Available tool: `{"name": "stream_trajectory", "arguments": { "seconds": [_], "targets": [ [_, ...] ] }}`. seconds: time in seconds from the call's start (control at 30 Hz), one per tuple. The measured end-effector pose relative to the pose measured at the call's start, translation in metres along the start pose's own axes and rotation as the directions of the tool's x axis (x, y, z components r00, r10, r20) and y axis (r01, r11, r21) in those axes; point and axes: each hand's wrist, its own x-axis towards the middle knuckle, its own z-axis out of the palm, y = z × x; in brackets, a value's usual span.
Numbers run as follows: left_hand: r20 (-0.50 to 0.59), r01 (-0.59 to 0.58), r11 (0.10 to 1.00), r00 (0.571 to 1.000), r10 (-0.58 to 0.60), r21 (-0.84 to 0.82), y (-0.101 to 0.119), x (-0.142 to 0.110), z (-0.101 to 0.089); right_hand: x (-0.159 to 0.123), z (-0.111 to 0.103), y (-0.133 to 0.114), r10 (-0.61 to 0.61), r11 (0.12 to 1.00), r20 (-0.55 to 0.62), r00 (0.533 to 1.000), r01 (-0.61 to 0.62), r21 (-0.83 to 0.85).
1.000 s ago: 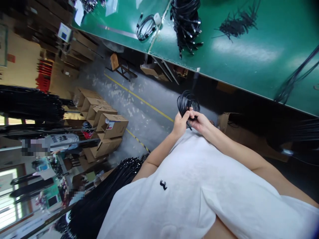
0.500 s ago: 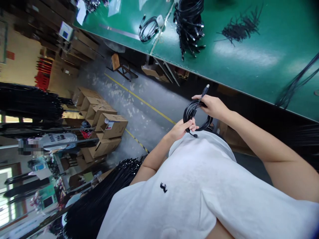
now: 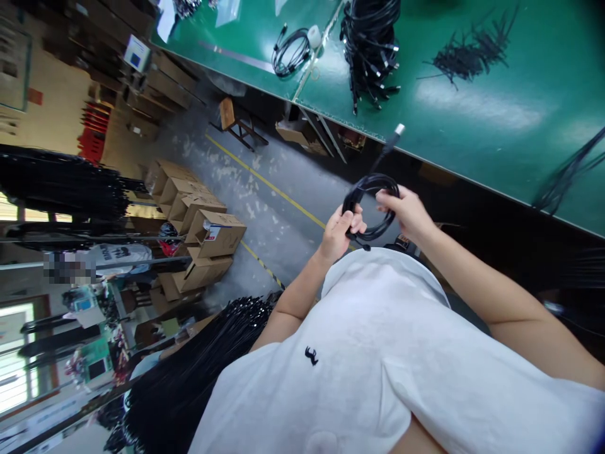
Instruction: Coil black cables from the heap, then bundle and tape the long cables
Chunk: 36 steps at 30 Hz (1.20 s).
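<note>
A coiled black cable (image 3: pixel 371 181) is held in front of my body, below the edge of the green table. My left hand (image 3: pixel 341 231) is closed around the left side of the coil, thumb on top. On the opposite side, my right hand (image 3: pixel 399 208) has its fingers bent round the coil's right edge. One cable end with a silvery plug (image 3: pixel 399 130) sticks up from the coil toward the table, slightly blurred. A second, dark connector end (image 3: pixel 366 247) pokes out under the coil near my left hand.
On the green table (image 3: pixel 472 126) lie a large bundle of black cables (image 3: pixel 371 50), a small coiled cable (image 3: pixel 290 53) and a pile of short black ties (image 3: pixel 472 57). Cardboard boxes (image 3: pixel 220 233) stand on the floor. Hanging black cables (image 3: pixel 198 366) are close at my left; a person (image 3: pixel 120 257) is farther off.
The plugged end has swung up and away from the coil, and my right hand has shifted down from it to the coil's right side. My left hand has risen slightly with the coil.
</note>
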Motion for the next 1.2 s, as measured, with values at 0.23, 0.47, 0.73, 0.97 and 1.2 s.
{"name": "stream_trajectory", "arguments": {
  "seconds": [0.23,0.47,0.73,0.97,1.2],
  "targets": [
    [-0.179,-0.143,0.99,0.974,0.139,-0.013,-0.02,0.009,0.013,-0.003,0.045,0.013,0.373,0.69,-0.046,0.927,-0.244,0.682],
    [-0.062,-0.036,0.995,0.998,0.03,-0.097,-0.013,0.001,0.012,0.002,0.012,0.007,0.061,0.968,-0.091,0.994,-0.037,0.25],
    [0.055,0.239,0.952,0.971,-0.232,-0.194,0.003,-0.01,-0.004,0.009,-0.028,-0.021,-0.227,0.768,0.331,0.916,0.377,-0.517],
    [0.029,0.268,0.911,0.962,-0.273,-0.315,0.012,-0.01,-0.006,0.0,-0.027,-0.01,-0.311,0.634,0.469,0.826,0.548,-0.545],
    [0.06,0.342,0.906,0.939,-0.338,-0.248,0.01,-0.006,-0.011,-0.009,-0.011,-0.038,-0.498,0.011,0.675,0.544,0.782,-0.623]
  ]
}}
